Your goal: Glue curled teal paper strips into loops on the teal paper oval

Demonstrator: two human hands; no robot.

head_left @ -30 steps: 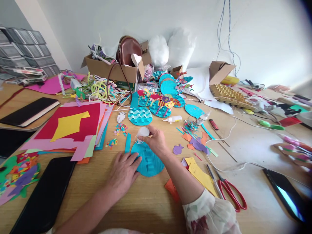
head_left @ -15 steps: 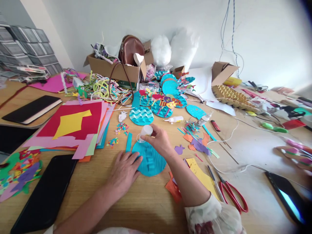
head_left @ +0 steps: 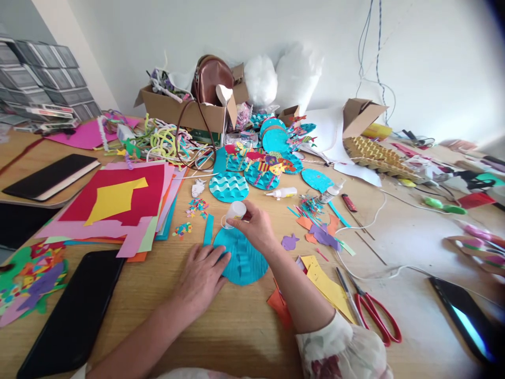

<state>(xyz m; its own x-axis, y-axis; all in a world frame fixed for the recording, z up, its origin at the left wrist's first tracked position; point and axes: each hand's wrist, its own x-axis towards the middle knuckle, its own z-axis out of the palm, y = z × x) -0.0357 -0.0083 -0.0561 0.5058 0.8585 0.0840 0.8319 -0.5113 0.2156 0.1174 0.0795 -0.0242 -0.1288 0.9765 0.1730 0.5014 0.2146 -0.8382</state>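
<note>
My right hand point(head_left: 257, 227) is closed around a white glue bottle point(head_left: 235, 210), tipped with its round end up and a thin white loop at its side. It is held over the far edge of a blue paper disc point(head_left: 248, 266); the bottle's tip is hidden. Curled blue paper strips point(head_left: 241, 247) stand on the disc in a row. My left hand point(head_left: 205, 271) lies with its fingers stretched out, fingertips resting on the disc's left edge. Close to those fingers lies a loose blue paper strip point(head_left: 209, 229).
Left are stacked coloured sheets point(head_left: 158, 195) and a black phone point(head_left: 74, 310). Finished-looking blue discs with paper waves point(head_left: 229, 187) stand behind. Right lie another squeeze bottle point(head_left: 282, 193), paper scraps point(head_left: 325, 237), red-handled scissors point(head_left: 376, 316), a white cable point(head_left: 394, 275) and a phone point(head_left: 460, 316).
The glue bottle and my right hand have shifted very slightly, and my right forearm has moved a little left. My left hand stays in place on the disc.
</note>
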